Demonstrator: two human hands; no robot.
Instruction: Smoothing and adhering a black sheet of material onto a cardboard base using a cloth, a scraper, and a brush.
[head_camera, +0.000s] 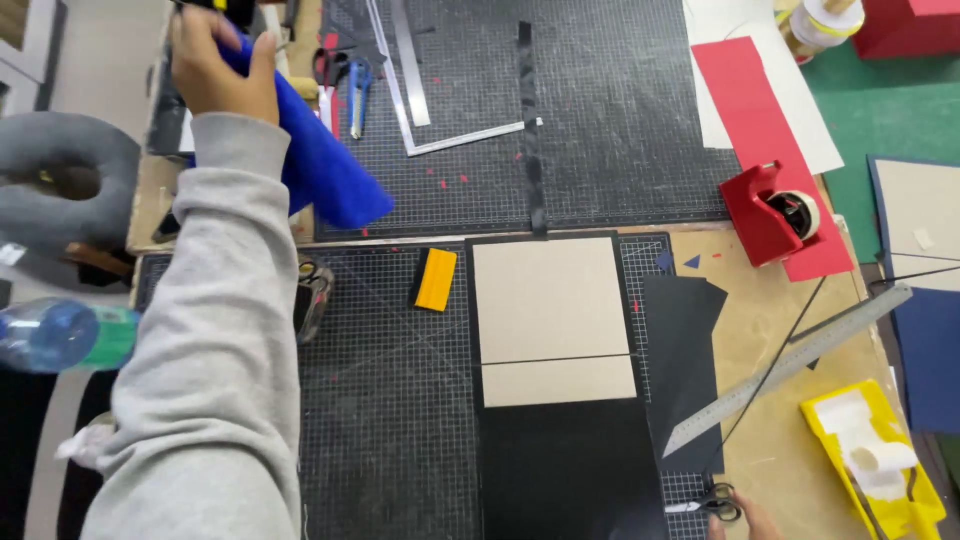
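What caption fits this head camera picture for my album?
Left hand grips blue cloth; right hand rests by scissors, beside grey boards on black paper.

Two boards (552, 320) lie on a sheet (570, 470) on the cutting mat (390, 400); scraper (435, 279) left, ruler (790, 365) right, tape dispenser (770, 212) behind the ruler.

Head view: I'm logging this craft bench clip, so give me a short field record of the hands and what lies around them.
left hand: raised at the far left of the bench, gripping a blue cloth
right hand: only partly in view at the bottom edge, on black scissors
centre: two tan boards on a black sheet
beside the boards: yellow scraper, steel ruler
right side: red tape dispenser
surface: gridded cutting mat
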